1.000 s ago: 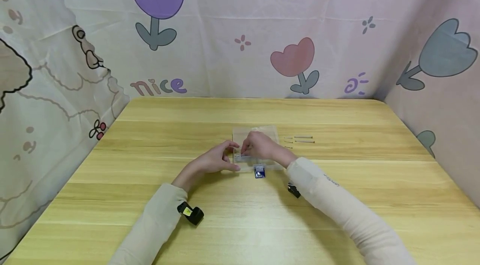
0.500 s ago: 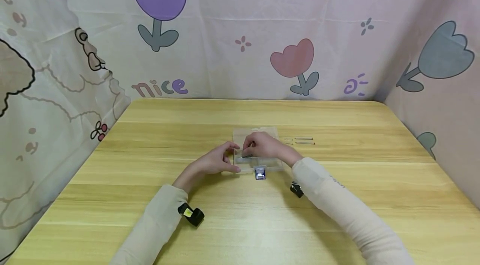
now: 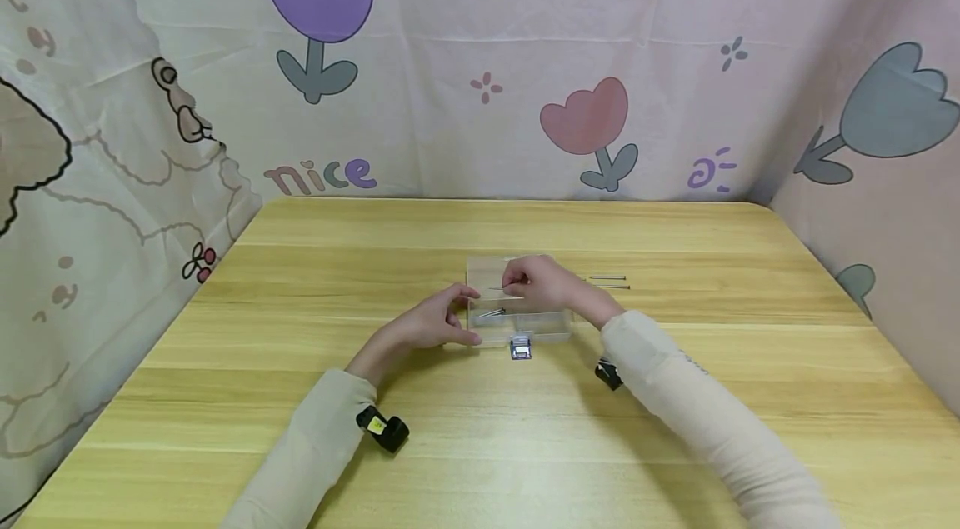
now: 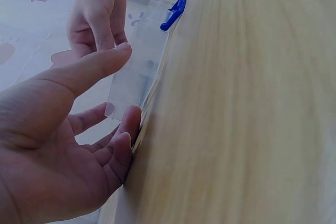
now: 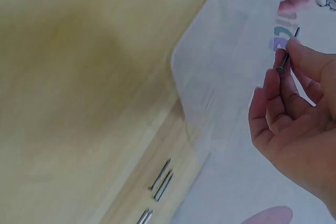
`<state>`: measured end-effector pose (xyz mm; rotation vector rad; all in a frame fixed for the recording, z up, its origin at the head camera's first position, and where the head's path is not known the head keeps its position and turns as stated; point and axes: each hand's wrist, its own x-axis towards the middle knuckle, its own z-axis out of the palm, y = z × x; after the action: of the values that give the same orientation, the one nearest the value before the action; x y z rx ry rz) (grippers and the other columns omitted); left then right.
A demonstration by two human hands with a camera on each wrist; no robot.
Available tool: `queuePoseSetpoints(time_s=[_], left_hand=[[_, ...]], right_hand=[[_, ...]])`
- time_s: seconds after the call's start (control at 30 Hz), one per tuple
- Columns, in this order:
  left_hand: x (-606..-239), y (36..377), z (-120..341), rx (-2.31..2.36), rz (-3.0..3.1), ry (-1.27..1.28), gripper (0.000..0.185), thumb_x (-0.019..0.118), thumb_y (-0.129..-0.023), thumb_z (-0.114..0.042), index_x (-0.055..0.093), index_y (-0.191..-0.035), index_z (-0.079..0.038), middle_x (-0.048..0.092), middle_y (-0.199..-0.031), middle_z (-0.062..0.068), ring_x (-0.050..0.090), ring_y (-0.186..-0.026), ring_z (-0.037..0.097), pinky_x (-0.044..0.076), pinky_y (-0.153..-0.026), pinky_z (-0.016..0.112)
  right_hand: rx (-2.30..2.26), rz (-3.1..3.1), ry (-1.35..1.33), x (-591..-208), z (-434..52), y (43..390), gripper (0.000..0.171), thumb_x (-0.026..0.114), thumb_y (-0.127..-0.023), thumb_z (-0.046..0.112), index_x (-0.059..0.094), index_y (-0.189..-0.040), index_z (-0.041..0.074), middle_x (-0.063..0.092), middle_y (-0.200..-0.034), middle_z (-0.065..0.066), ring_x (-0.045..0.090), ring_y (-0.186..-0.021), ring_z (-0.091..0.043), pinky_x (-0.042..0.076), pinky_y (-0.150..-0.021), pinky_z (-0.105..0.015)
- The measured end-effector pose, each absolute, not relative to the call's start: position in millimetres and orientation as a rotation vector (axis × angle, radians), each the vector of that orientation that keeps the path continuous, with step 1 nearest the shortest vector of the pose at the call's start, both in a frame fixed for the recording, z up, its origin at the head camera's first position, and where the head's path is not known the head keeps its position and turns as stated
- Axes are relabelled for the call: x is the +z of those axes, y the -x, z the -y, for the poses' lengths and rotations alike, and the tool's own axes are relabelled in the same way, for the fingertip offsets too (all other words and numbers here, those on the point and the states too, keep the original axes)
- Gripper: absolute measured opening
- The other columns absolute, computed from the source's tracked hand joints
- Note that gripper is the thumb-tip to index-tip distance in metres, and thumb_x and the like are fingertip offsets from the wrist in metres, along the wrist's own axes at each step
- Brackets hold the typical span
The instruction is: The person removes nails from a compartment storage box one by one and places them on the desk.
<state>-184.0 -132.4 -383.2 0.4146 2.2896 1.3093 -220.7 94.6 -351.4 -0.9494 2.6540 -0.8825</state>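
Light wood-grain table [image 3: 480, 446]: a clear compartmented box [image 3: 551, 325] is set there; to its right, loose nails [image 3: 608, 277] are laid.

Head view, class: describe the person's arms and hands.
Left sleeve and right sleeve are cream, the right with a dark marking. The black left wrist camera has a yellow label; the right wrist camera is black. Left hand and right hand are ungloved.

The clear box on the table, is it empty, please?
Not empty: in the head view, a few nails lie inside the clear box; exact number unclear.
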Motion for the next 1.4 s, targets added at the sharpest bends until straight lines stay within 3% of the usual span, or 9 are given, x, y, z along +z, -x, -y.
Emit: queuePoseSetpoints(time_s=[0.37, 1.17, 1.4], left_hand=[[-384, 183, 132, 1.327, -2.288, -0.403, 0.067, 0.08, -0.08, -0.013, 0.044, -0.137, -0.009, 0.045, -0.134, 0.013, 0.047, -0.075, 0.018, 0.039, -0.059, 0.028], [-383, 185, 133, 1.316, -2.298, -0.405, 0.066, 0.08, -0.08, -0.013, 0.045, -0.136, -0.009, 0.046, -0.13, 0.012, 0.047, -0.076, 0.019, 0.039, -0.058, 0.028], [-383, 184, 133, 1.312, -2.305, -0.408, 0.065, 0.079, -0.081, -0.012, 0.045, -0.136, -0.008, 0.046, -0.129, 0.012, 0.046, -0.077, 0.018, 0.039, -0.06, 0.028]], right_hand=[[-0.942, -2.674, 0.864, -347, -122, 226, 0.005, 0.06, -0.094, 0.001, 0.066, -0.093, 0.0, 0.064, -0.084, -0.006, 0.053, -0.076, -0.015, 0.046, -0.071, -0.032], [-0.898, -2.795, 0.638, -349, -197, 246, 0.013, 0.061, -0.094, 0.004, 0.068, -0.101, -0.005, 0.067, -0.094, -0.011, 0.056, -0.085, -0.023, 0.045, -0.081, -0.041], [-0.911, -2.816, 0.572, -350, -218, 246, 0.015, 0.062, -0.094, 0.006, 0.067, -0.1, -0.006, 0.067, -0.092, -0.011, 0.054, -0.082, -0.021, 0.044, -0.077, -0.038]])
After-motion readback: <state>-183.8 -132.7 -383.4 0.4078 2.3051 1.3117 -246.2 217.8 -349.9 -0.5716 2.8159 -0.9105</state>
